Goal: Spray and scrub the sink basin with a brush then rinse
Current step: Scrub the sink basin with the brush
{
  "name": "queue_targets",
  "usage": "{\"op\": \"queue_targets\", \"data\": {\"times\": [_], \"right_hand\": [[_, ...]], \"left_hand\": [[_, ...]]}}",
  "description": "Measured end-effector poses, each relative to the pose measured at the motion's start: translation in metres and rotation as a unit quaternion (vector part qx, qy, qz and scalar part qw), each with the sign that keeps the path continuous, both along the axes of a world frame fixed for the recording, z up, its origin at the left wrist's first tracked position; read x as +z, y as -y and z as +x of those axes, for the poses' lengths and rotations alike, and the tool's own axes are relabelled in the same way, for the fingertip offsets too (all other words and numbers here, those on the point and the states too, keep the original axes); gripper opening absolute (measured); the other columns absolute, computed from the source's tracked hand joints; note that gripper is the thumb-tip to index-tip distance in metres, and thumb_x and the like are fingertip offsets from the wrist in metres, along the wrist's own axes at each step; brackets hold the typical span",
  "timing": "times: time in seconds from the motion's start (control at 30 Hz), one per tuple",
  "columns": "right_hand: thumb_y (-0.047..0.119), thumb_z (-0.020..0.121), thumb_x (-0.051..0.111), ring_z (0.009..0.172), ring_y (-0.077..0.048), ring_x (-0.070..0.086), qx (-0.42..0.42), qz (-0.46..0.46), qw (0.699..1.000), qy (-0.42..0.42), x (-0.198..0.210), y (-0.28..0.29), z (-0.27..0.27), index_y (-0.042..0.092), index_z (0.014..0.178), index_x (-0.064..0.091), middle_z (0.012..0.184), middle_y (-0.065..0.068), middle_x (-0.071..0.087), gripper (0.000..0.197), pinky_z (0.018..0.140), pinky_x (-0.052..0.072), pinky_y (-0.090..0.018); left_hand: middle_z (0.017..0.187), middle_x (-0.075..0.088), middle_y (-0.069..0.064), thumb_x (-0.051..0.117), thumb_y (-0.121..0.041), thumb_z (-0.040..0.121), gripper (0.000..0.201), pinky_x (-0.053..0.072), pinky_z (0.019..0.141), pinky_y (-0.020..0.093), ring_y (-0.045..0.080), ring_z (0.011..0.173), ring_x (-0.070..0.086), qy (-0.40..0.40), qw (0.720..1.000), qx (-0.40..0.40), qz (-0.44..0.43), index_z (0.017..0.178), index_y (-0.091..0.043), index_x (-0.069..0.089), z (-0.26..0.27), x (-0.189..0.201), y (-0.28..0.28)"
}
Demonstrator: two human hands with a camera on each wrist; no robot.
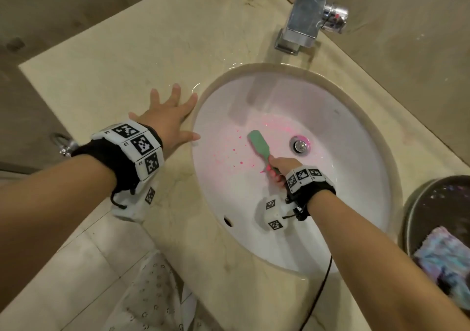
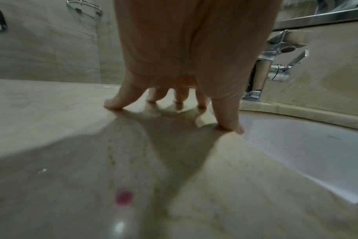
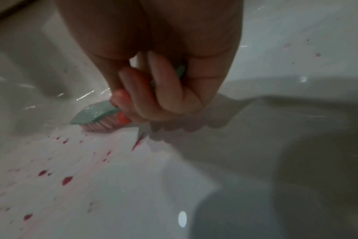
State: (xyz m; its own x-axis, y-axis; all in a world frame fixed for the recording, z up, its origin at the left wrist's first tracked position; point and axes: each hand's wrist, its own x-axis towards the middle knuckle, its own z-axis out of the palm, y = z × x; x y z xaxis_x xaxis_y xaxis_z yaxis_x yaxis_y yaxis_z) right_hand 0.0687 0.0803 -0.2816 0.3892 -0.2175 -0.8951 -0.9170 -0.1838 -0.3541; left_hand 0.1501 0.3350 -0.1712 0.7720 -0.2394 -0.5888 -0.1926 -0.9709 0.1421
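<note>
Beige counter (image 1: 106,58) bears left hand (image 1: 166,120), fingers spread; right hand (image 1: 281,169) grips brush (image 1: 259,143) in sink basin (image 1: 343,132).

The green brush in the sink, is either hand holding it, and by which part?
The right hand grips the green scrub brush by its handle, bristles down on the sink basin. The left hand holds nothing; it rests spread on the countertop.
</note>
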Motion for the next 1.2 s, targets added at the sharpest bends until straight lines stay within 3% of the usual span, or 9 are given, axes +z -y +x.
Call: {"op": "queue_targets", "data": {"times": [0.17, 0.23, 0.37, 0.57, 0.77, 0.87, 1.0, 1.1, 1.2], "right_hand": [[0.041, 0.099, 0.036, 0.024, -0.005, 0.029, -0.189, 0.143, 0.971, 0.001, 0.004, 0.024, -0.003, 0.015, 0.064, 0.041, 0.034, 0.008, 0.038, 0.044, 0.032, 0.016, -0.012], [0.04, 0.099, 0.038, 0.026, -0.005, 0.03, -0.16, 0.138, 0.977, 0.0, 0.007, 0.018, -0.003, 0.016, 0.064, 0.044, 0.037, 0.008, 0.039, 0.043, 0.031, 0.017, -0.013], [0.031, 0.099, 0.041, 0.027, -0.005, 0.033, 0.009, 0.034, 0.999, -0.006, -0.001, 0.008, -0.009, 0.011, 0.068, 0.053, 0.052, 0.002, 0.044, 0.039, 0.028, 0.023, -0.014], [0.037, 0.098, 0.043, 0.03, -0.006, 0.038, -0.019, -0.056, 0.998, 0.012, -0.008, 0.025, 0.006, 0.012, 0.062, 0.053, 0.032, 0.008, 0.046, 0.045, 0.035, 0.029, -0.019], [0.03, 0.099, 0.042, 0.026, -0.005, 0.036, 0.006, 0.04, 0.999, -0.018, -0.001, 0.006, -0.001, 0.008, 0.07, 0.052, 0.04, 0.004, 0.048, 0.038, 0.027, 0.024, -0.013], [0.03, 0.097, 0.048, 0.035, -0.008, 0.035, 0.041, -0.015, 0.999, -0.017, -0.001, 0.028, -0.018, 0.008, 0.068, 0.057, 0.053, 0.001, 0.048, 0.037, 0.03, 0.026, -0.016], [0.035, 0.091, 0.055, 0.026, -0.006, 0.039, -0.033, -0.111, 0.993, 0.008, -0.01, 0.048, -0.002, 0.01, 0.06, 0.059, 0.036, 0.005, 0.051, 0.04, 0.034, 0.03, -0.019], [0.035, 0.096, 0.048, 0.021, -0.005, 0.037, -0.106, -0.025, 0.994, 0.018, -0.017, 0.032, 0.015, 0.01, 0.068, 0.049, 0.03, 0.005, 0.047, 0.037, 0.028, 0.026, -0.012], [0.036, 0.098, 0.044, 0.023, -0.004, 0.037, -0.064, 0.048, 0.997, 0.004, -0.014, 0.01, 0.015, 0.012, 0.069, 0.048, 0.032, 0.006, 0.047, 0.038, 0.027, 0.024, -0.012]], "left_hand": [[0.156, -0.017, -0.011, 0.055, -0.051, 0.087, 0.082, 0.016, 0.1, 0.074, 0.031, 0.143, -0.016, 0.002, 1.0, 0.007, -0.002, 0.147, -0.045, -0.001, 0.0, -0.001, 0.0], [0.156, -0.018, -0.012, 0.054, -0.051, 0.087, 0.082, 0.015, 0.101, 0.074, 0.03, 0.143, -0.016, -0.001, 1.0, 0.008, -0.003, 0.147, -0.045, -0.002, 0.0, -0.001, -0.001], [0.156, -0.017, -0.011, 0.054, -0.051, 0.087, 0.082, 0.015, 0.1, 0.074, 0.031, 0.143, -0.016, -0.002, 1.0, 0.007, -0.003, 0.147, -0.045, -0.002, 0.0, 0.0, 0.0], [0.156, -0.017, -0.012, 0.056, -0.051, 0.086, 0.083, 0.014, 0.1, 0.075, 0.031, 0.143, -0.017, -0.004, 1.0, 0.015, -0.012, 0.147, -0.046, 0.0, 0.0, 0.0, 0.001], [0.156, -0.016, -0.012, 0.058, -0.05, 0.085, 0.084, 0.015, 0.099, 0.076, 0.031, 0.143, -0.016, 0.001, 1.0, 0.019, -0.014, 0.147, -0.045, 0.002, 0.0, 0.0, 0.001], [0.156, -0.016, -0.012, 0.059, -0.05, 0.085, 0.085, 0.014, 0.1, 0.075, 0.031, 0.143, -0.016, -0.003, 1.0, 0.023, -0.016, 0.147, -0.045, 0.002, 0.0, 0.0, 0.001], [0.156, -0.016, -0.012, 0.059, -0.049, 0.085, 0.084, 0.013, 0.1, 0.075, 0.031, 0.143, -0.017, -0.004, 0.999, 0.029, -0.019, 0.147, -0.045, 0.003, 0.0, 0.002, 0.002], [0.156, -0.016, -0.011, 0.059, -0.048, 0.085, 0.084, 0.012, 0.1, 0.075, 0.031, 0.143, -0.018, -0.006, 0.999, 0.032, -0.024, 0.147, -0.044, 0.003, -0.001, 0.003, 0.002], [0.156, -0.017, -0.011, 0.059, -0.048, 0.085, 0.084, 0.011, 0.101, 0.075, 0.031, 0.143, -0.018, -0.008, 0.999, 0.032, -0.024, 0.147, -0.044, 0.003, -0.001, 0.003, 0.003]]}}
